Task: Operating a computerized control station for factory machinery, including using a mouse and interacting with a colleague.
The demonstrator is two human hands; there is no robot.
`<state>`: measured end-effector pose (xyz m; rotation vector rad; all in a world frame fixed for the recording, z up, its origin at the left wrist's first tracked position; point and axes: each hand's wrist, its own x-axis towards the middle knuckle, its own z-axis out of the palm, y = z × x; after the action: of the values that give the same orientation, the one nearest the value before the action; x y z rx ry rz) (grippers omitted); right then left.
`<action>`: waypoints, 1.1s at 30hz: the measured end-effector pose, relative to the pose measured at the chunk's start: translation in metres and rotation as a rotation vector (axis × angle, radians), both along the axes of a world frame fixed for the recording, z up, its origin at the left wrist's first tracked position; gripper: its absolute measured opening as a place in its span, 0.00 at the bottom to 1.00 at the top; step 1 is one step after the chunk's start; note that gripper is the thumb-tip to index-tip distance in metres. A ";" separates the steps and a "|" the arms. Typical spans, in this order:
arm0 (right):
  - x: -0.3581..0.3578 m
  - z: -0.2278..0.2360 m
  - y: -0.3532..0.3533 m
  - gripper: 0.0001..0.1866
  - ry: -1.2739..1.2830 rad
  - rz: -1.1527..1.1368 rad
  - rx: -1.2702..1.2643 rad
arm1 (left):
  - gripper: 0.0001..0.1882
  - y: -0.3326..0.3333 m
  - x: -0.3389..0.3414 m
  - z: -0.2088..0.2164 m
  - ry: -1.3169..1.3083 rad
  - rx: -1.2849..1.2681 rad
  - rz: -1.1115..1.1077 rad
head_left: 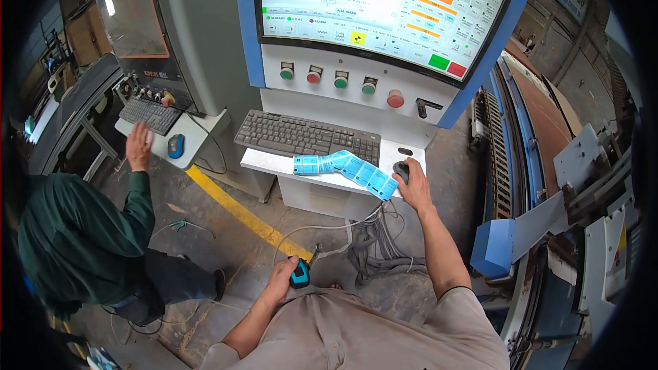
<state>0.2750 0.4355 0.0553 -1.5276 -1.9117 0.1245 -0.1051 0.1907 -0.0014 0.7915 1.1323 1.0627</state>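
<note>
On the right end of the white shelf, my right hand (pixel 415 188) is closed over a black computer mouse (pixel 401 170), which it partly covers. My left hand (pixel 279 279), low in front of my shirt, grips a compact teal and black handheld device (pixel 299 274); its exact kind is unclear. A thin grey cable loops down close to that hand. Beside the mouse lies a bent strip of blue printed labels (pixel 367 173), overlapping the front of a black keyboard (pixel 305 136). Above them stands a lit control screen (pixel 384 10).
A row of green and red push buttons (pixel 340 82) sits below the screen. Bundled grey cables (pixel 377 250) hang to the floor. At left, a co-worker in a green sleeve (pixel 89 233) reaches toward another keyboard (pixel 151 116) and a blue mouse (pixel 176 146). Machinery (pixel 493 247) stands right.
</note>
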 end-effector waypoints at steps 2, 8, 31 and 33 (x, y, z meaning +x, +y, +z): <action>-0.002 0.001 -0.001 0.29 0.004 -0.002 -0.011 | 0.25 -0.001 0.000 0.002 0.007 0.002 0.002; 0.000 0.000 -0.001 0.29 -0.011 -0.009 -0.019 | 0.25 -0.002 0.002 0.010 0.012 0.002 0.006; 0.002 -0.003 0.000 0.29 -0.074 0.000 0.012 | 0.21 0.001 0.000 -0.006 -0.026 -0.024 0.004; 0.002 -0.004 0.001 0.29 -0.061 0.004 0.025 | 0.21 0.001 0.001 -0.001 -0.029 -0.026 0.015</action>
<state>0.2774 0.4361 0.0512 -1.5272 -1.9569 0.0558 -0.1037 0.1915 -0.0027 0.7465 1.1272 1.0669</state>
